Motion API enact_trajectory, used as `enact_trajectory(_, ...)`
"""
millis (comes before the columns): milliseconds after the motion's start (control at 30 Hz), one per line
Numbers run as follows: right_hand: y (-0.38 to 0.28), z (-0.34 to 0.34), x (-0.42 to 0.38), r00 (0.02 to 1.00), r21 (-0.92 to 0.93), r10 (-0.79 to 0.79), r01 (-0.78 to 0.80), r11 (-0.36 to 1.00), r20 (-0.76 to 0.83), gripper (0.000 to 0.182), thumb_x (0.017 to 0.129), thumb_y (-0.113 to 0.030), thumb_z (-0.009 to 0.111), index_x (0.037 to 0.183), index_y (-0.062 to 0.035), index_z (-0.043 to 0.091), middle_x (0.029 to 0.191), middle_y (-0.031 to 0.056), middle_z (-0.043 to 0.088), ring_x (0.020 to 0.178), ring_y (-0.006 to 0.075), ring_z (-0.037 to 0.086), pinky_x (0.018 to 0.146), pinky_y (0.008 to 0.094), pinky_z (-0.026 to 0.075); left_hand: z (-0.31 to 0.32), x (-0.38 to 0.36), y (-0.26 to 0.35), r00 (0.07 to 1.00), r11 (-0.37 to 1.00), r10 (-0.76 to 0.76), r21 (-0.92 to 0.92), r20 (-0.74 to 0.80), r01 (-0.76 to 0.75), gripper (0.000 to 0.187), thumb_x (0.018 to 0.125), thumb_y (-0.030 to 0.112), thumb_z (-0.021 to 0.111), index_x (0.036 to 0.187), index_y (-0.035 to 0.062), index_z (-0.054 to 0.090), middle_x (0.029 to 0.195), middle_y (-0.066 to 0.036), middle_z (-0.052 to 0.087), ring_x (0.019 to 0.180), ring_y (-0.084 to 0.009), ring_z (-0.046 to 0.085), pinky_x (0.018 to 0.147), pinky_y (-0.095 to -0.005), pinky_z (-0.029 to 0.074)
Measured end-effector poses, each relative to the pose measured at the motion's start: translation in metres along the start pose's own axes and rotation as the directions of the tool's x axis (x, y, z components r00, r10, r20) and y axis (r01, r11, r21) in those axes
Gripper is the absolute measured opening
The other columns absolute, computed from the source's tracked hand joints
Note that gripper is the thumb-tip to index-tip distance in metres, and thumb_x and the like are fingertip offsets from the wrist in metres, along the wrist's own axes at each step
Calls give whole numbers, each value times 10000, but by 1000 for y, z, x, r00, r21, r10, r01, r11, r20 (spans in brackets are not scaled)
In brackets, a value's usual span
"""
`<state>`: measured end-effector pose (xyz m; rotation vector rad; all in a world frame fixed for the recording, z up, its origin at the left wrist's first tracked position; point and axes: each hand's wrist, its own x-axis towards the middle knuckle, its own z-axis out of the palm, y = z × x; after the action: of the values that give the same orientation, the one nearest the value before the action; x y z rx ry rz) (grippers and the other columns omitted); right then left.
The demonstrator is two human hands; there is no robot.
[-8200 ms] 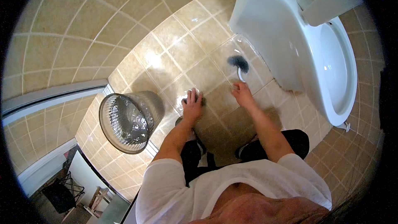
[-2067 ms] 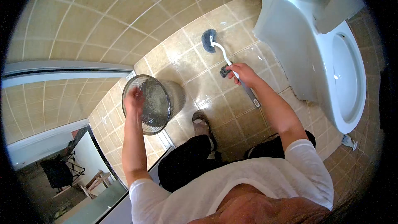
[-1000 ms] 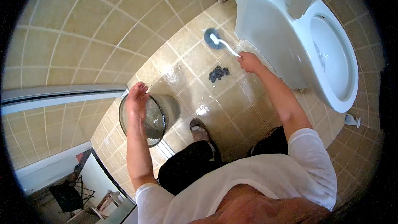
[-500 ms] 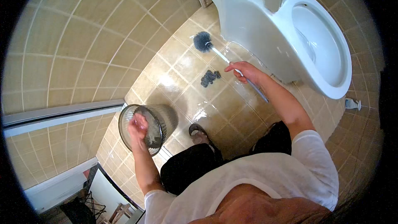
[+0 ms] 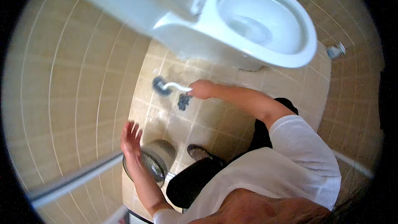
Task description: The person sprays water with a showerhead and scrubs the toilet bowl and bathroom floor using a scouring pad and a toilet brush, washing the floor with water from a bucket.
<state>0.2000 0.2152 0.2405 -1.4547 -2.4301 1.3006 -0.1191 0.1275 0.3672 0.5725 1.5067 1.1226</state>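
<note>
My right hand [image 5: 202,89] is closed around the white handle of a toilet brush [image 5: 178,87], whose dark bristle head sits over the wet floor by the toilet's base. Just below the handle, a dark grey curly clump [image 5: 183,101] lies on the tiles. On the other side, my left hand [image 5: 132,139] is raised with fingers spread, holding nothing. Its wrist and forearm pass over the rim of a dark see-through wastebasket [image 5: 166,151] with water in it.
The white toilet [image 5: 261,49] stands at the top, its bowl uncovered. A small white container [image 5: 336,50] is by the right wall. Tiled walls close in on both sides, and a metal track [image 5: 78,180] runs at lower left. My shoe [image 5: 199,152] is near the basket.
My left hand has come up out of the wastebasket, fingers opening. The brush now points more sideways, its head blurred and nearer the clump. The camera view has turned.
</note>
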Motion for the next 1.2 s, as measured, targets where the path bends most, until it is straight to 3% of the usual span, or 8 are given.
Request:
enact_trajectory(233,-43,-58,-45,971,-60,-198,191,980,-132,220,796,-249,481,886,-61,548,782,127,567,741,306,555,642,433,431,15,7,0,993,993,-89,83,71,83,432,831,333,449,1168,62,433,1188,-74,451,1088,-242,429,894,-397,342)
enact_trajectory(400,20,-86,-84,975,-144,-208,195,970,-81,190,760,-220,512,868,-70,554,800,132,566,759,303,551,631,433,431,86,9,9,980,964,-68,264,188,16,442,795,362,512,1110,55,476,1100,-85,510,1010,-249,486,826,-387,399)
enact_trajectory(700,182,29,-294,924,137,336,-314,939,-185,237,756,-272,563,876,-68,574,805,149,577,778,324,546,682,407,422,157,46,-81,930,793,-223,609,292,-1,347,816,260,506,1100,62,485,1085,-75,515,985,-213,493,774,-365,417)
enact_trajectory(767,165,58,-367,685,437,669,-527,729,-289,270,753,-274,569,936,-75,577,830,145,580,779,320,547,680,409,426,144,64,-112,913,543,-252,828,320,-140,363,813,213,496,1119,18,470,1069,-107,516,986,-238,482,821,-356,391)
enact_trajectory(867,145,108,-455,469,485,848,-697,528,-247,280,749,-268,569,958,-82,581,824,142,583,773,313,551,678,413,428,120,96,-134,829,154,-296,880,475,-449,374,806,166,493,1127,-23,456,1089,-144,506,1009,-253,461,872,-339,350)
enact_trajectory(933,134,126,-500,352,310,935,-885,348,-46,254,728,-227,572,933,-79,590,810,145,586,761,315,557,668,415,435,133,84,-128,884,297,-376,940,277,-168,367,801,144,495,1127,-18,455,1121,-142,494,1027,-237,455,870,-331,345)
enact_trajectory(1167,140,176,-611,188,-51,982,-981,189,23,144,662,-127,598,779,-50,630,767,159,594,764,300,578,618,399,467,138,84,-119,866,338,-407,928,292,-154,374,809,198,492,1153,59,446,1164,-86,465,1070,-235,406,865,-404,326)
enact_trajectory(1200,135,171,-620,88,-88,993,-992,96,85,145,671,-115,600,794,-43,630,795,154,600,781,294,580,620,397,471,133,88,-120,858,369,-413,918,303,-147,380,807,214,497,1159,79,443,1189,-75,448,1092,-238,389,864,-422,319)
